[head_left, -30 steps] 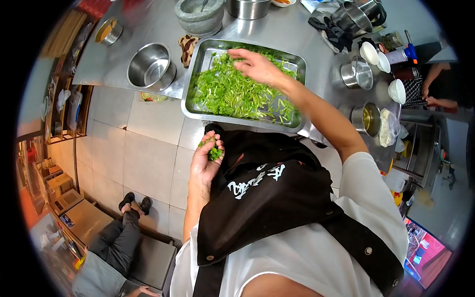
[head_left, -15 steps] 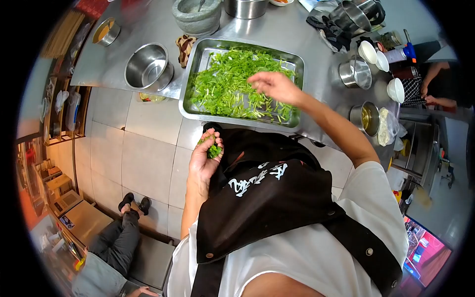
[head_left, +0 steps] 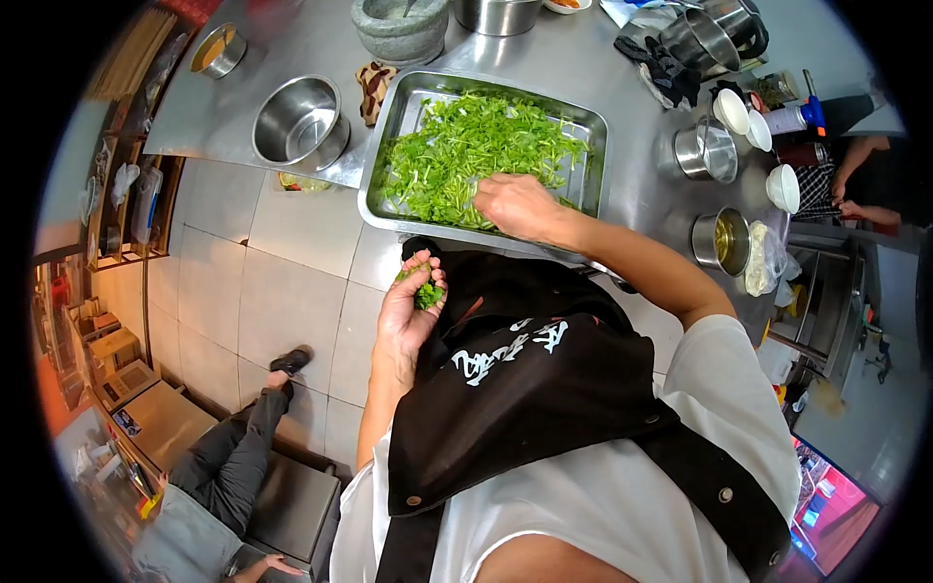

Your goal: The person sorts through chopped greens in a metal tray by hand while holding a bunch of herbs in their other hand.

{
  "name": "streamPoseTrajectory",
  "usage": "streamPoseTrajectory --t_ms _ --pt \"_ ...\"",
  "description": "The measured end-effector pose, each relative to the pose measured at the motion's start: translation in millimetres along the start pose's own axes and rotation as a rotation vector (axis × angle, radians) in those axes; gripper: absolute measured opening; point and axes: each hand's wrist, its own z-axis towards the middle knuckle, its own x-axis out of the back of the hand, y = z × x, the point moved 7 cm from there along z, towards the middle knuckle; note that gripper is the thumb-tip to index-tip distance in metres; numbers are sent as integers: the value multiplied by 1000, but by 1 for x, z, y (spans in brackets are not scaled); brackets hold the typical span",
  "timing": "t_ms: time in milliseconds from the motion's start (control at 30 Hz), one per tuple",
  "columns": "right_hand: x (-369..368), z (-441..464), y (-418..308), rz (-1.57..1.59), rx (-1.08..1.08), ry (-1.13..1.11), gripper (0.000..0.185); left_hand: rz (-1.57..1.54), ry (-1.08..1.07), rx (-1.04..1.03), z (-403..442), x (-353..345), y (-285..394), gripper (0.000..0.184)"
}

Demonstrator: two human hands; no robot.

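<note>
A shallow metal tray (head_left: 367,199) on the steel counter holds a spread of chopped leafy greens (head_left: 486,141), leaves and cut stems mixed. My right hand (head_left: 520,206) is down in the tray near its front edge, fingers curled together into the greens; the fingertips are mostly hidden. Just in front of the tray, below counter height, my left hand (head_left: 410,303) is turned palm up. Its fingers are curled round a small bunch of the same greens (head_left: 426,294).
An empty steel pot (head_left: 298,126) stands left of the tray. Behind are a stone mortar (head_left: 400,34) and a patterned cloth (head_left: 374,89). Pots and white bowls (head_left: 731,112) line the right side. One person sits at lower left (head_left: 224,466); another's arms show at far right (head_left: 860,185).
My right hand has dropped from above the tray to the greens near the front edge, its fingers curling in. My left hand still holds its bunch. The seated person's legs have shifted.
</note>
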Motion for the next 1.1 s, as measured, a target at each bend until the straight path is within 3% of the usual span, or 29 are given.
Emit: streamPoseTrajectory --t_ms 67,167,300,400,600,700,800,833,933,1100 --pt "-1 2 0 -18 7 6 6 2 2 10 -1 -1 -1 20" --pt "12 -1 14 172 -213 -26 7 2 -7 15 1 0 -2 25" --pt "-11 -17 49 986 -586 -162 15 27 -43 24 3 -10 -4 28" --pt "-14 -28 46 1336 -773 -317 16 64 -49 43 5 -22 -9 29" --pt "1 -31 27 1582 -776 -346 15 163 -87 63 10 -41 -18 28" --pt "2 -29 19 1485 -661 -307 14 212 -107 80 11 -55 -23 27" --pt "22 -20 0 977 -325 -100 16 208 -130 91 14 -58 -29 26" --pt "32 -20 -7 765 -396 -183 14 206 -124 91 13 -59 -29 25" --pt "57 -18 -23 569 -303 10 11 180 -94 92 12 -57 -32 22" --pt "64 -19 -23 652 -193 75 13 194 -120 93 13 -48 -30 21"
